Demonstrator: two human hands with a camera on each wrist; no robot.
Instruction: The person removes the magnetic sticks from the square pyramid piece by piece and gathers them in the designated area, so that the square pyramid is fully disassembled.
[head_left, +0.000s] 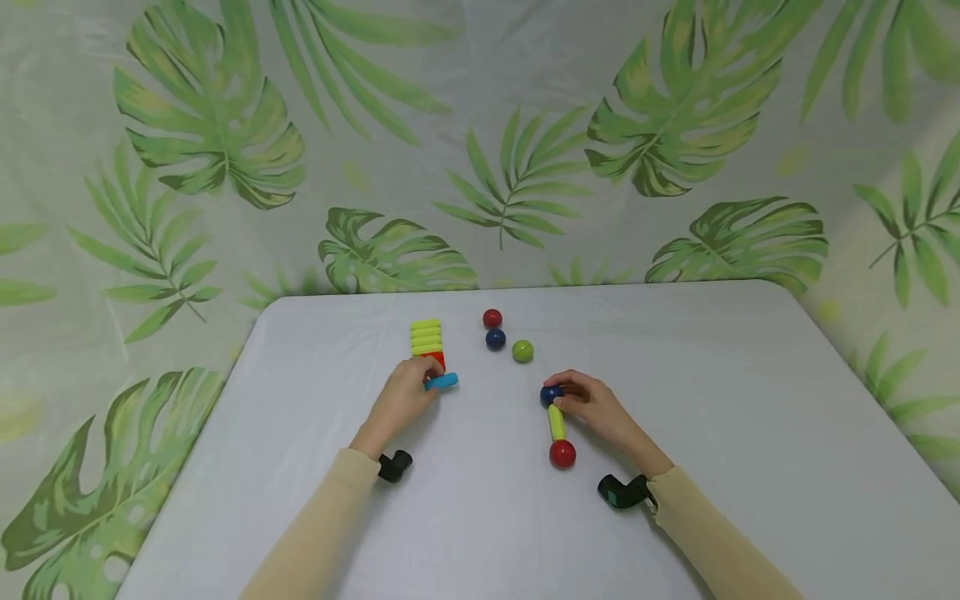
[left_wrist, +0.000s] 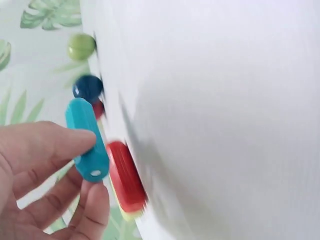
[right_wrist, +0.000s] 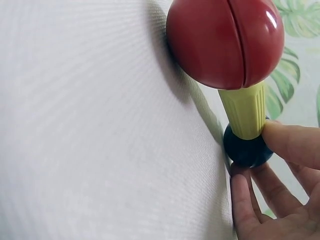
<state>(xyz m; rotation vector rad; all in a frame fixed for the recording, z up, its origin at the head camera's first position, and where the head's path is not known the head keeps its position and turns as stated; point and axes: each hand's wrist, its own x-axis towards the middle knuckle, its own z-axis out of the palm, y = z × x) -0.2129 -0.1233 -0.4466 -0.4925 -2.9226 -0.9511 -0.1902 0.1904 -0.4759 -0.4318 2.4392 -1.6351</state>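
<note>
In the head view, the white counter (head_left: 712, 400) carries no container of any sort, only loose toy pieces. The left hand (head_left: 405, 398) pinches a blue rod (head_left: 442, 382) at the near end of a row of rods lying side by side, one red rod (head_left: 434, 358) next to four yellow-green rods (head_left: 426, 336). The right hand (head_left: 592, 404) curls its grip round a dark blue ball (head_left: 550, 394) fixed to one end of a yellow-green stick (head_left: 557, 422); a red ball (head_left: 562, 453) caps the other end, and this piece lies flat on the counter, near the middle. Beyond it sit three loose balls close together: a small red ball (head_left: 492, 317), a navy ball (head_left: 495, 338) and a green ball (head_left: 522, 351). In the left wrist view (somewhat blurred), thumb and fingers (left_wrist: 60, 142) are pressed on the blue rod, which looks smooth and round-ended, just beside the red rod; the green and navy balls show beyond. In the right wrist view, the red ball looms large and glossy with a seam down it, the stick is ribbed, and fingertips (right_wrist: 292, 142) pinch the dark blue ball where the stick joins it.
</note>
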